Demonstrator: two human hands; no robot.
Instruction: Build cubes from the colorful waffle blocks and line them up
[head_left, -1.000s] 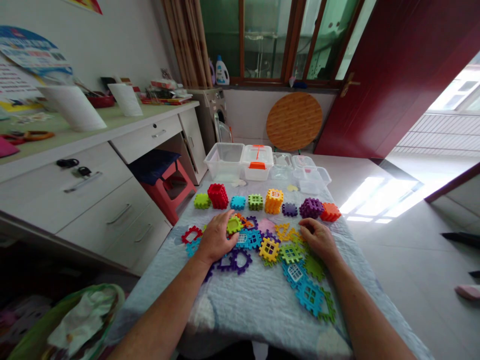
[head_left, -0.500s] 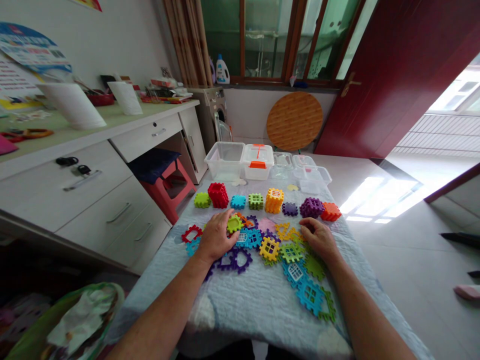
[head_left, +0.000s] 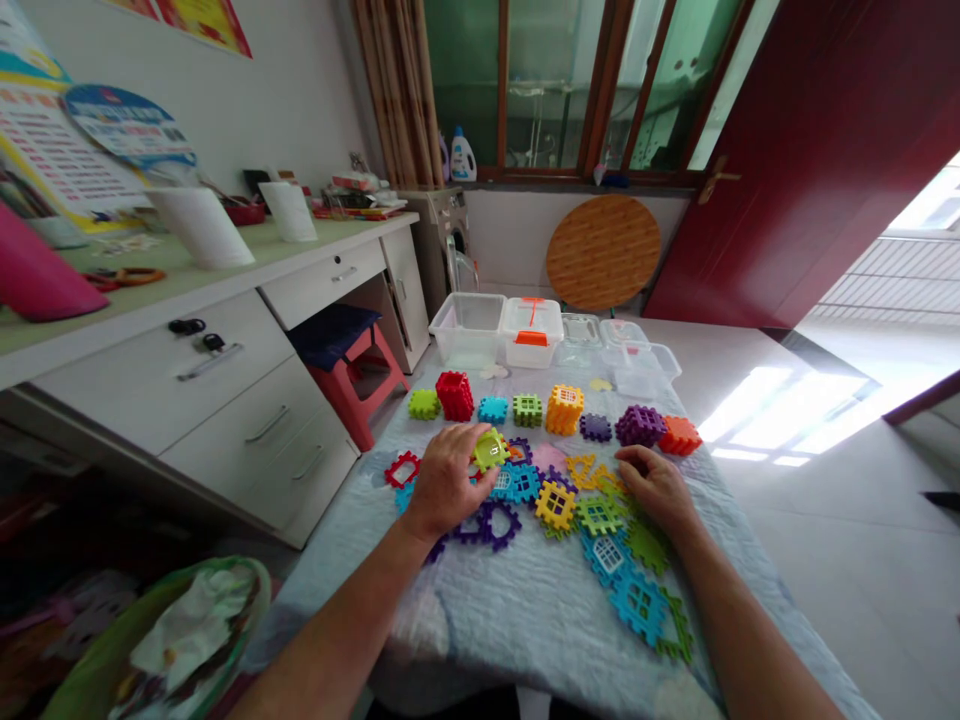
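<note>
Two bare hands over interlocking plastic lattice tiles spread on a pale-blue quilted cloth [head_left: 517, 630]. The left hand [head_left: 447, 482] is closed, its fingers clamped on a lime-green square lattice tile [head_left: 489, 451], which sits tilted at the hand's far edge. The right hand [head_left: 655, 487] lies apart from it, loosely curled, just beyond a green lattice tile [head_left: 600, 515]. A blue lattice tile [head_left: 516, 483] lies between the hands. Past both hands stand a red lattice cube [head_left: 455, 396] and an orange lattice cube [head_left: 565, 410], with clear plastic storage boxes [head_left: 468, 330] farther on.
</note>
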